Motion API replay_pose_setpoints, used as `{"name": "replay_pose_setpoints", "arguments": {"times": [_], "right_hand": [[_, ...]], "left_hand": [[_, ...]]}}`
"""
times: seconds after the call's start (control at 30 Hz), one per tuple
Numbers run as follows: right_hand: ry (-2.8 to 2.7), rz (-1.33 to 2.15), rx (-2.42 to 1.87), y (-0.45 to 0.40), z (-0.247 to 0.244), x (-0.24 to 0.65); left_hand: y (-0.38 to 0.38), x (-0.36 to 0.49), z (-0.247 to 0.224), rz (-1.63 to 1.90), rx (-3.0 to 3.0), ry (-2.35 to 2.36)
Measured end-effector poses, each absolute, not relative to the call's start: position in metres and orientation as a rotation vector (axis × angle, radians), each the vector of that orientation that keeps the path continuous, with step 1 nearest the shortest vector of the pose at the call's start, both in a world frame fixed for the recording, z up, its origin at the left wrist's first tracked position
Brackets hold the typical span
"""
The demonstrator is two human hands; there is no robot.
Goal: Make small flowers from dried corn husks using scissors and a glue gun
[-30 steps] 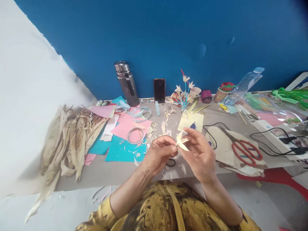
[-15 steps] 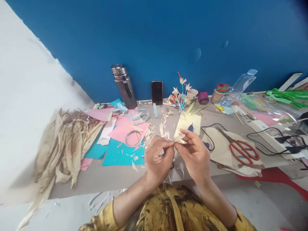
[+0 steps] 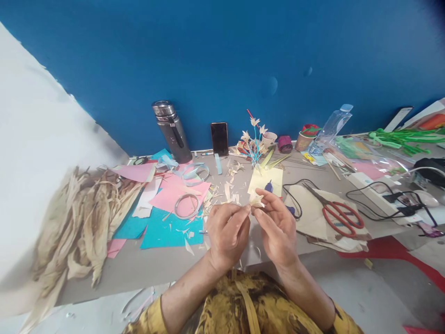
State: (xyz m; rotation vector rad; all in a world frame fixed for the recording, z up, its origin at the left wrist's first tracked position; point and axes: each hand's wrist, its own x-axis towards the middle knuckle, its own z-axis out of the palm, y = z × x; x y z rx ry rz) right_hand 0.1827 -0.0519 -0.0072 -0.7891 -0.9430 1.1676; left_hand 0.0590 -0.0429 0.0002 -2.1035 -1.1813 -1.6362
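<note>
A small pale husk flower (image 3: 256, 200) is between my hands, near the table's front edge. My left hand (image 3: 229, 234) is closed, thumb and forefinger pinched at the flower's base. My right hand (image 3: 278, 227) has its thumb and fingers around the flower's right side. Behind them lies a pale yellow sheet (image 3: 255, 178) with a dark blue tool (image 3: 269, 186) on it. Finished-looking pale flowers on blue stems (image 3: 256, 144) stand farther back. Scraps of husk (image 3: 227, 190) are scattered to the left of the sheet.
Dried husks (image 3: 86, 232), pink paper (image 3: 170, 192) and a tape roll (image 3: 186, 206) are at left. A flask (image 3: 172, 134) and phone (image 3: 219, 138) stand behind. At right are red-handled scissors (image 3: 342, 218), a plastic bottle (image 3: 332, 127) and a power strip (image 3: 378, 197).
The view has shifted, so the table items sit slightly farther left. The flower between my fingers now shows its spread petals upright, and my left fingers are closed more tightly together.
</note>
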Motion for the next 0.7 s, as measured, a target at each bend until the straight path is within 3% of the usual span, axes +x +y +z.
{"name": "replay_pose_setpoints", "arguments": {"times": [0.47,0.7], "right_hand": [[-0.83,1.15,-0.854,-0.046,0.001,0.187],[-0.826,1.142,-0.808,-0.046,-0.001,0.187]], "left_hand": [[-0.037,0.051,0.002,-1.328,-2.263,-0.915],[-0.037,0.043,0.0,-1.35,-2.367,-0.846]]}}
